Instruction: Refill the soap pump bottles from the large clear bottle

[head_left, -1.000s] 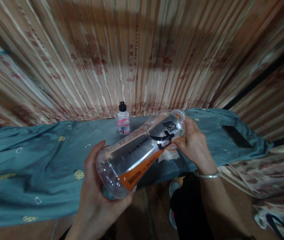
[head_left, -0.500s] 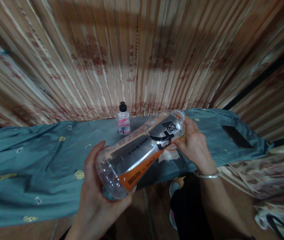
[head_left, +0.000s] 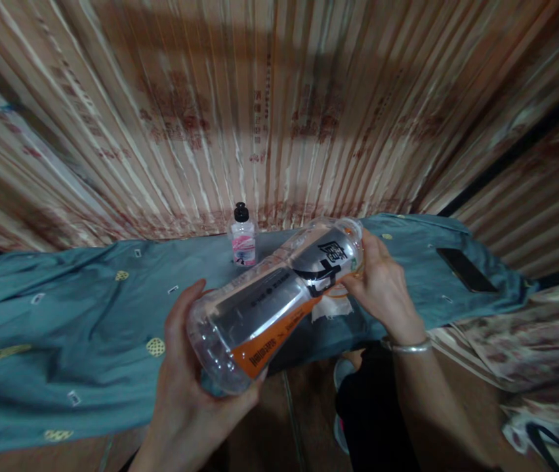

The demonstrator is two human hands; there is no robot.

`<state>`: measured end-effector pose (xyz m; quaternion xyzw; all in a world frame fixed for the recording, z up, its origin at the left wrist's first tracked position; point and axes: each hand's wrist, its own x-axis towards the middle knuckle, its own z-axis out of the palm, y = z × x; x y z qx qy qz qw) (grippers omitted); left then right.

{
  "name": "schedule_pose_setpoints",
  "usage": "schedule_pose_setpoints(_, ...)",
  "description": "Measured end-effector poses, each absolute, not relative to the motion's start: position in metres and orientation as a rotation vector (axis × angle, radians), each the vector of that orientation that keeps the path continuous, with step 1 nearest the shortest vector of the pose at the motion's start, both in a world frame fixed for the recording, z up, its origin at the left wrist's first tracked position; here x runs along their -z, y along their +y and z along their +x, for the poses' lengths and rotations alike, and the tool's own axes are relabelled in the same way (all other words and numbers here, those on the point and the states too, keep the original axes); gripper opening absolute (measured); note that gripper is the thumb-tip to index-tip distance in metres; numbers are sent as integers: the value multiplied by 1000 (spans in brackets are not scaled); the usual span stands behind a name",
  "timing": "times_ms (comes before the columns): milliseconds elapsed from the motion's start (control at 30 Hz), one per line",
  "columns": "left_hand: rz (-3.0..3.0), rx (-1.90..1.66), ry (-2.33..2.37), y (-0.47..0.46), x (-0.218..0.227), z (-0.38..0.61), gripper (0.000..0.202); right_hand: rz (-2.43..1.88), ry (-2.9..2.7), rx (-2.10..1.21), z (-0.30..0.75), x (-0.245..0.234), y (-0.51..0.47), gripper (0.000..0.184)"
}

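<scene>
Step in hand, as I read it: two-handed hold on a big clear bottle [head_left: 267,311], tilted, nearer the wearer than the landmark small bottle [head_left: 244,244] and reaching to its right, over the blue-green cloth [head_left: 97,295]. Left hand [head_left: 193,387] part-open, cupped round the near end; right hand [head_left: 382,282] curled tighter round the far end. Dim view, probably lifted clear of the cloth. Next move likely calls for both grips kept firm. Phone [head_left: 466,269] well right of the small bottle.

Behind the held bottle [head_left: 275,300], another bottle [head_left: 244,244] stands on cloth [head_left: 97,321], left of a phone [head_left: 465,269].
</scene>
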<state>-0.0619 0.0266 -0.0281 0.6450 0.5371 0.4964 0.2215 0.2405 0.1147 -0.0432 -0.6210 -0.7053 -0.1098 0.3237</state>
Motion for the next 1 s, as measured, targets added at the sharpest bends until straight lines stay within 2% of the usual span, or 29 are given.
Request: schedule_pose_setpoints(1000, 1907, -1387, 1495, 28, 24, -63, 108, -1603, -1864, 334, 240, 44, 115, 73)
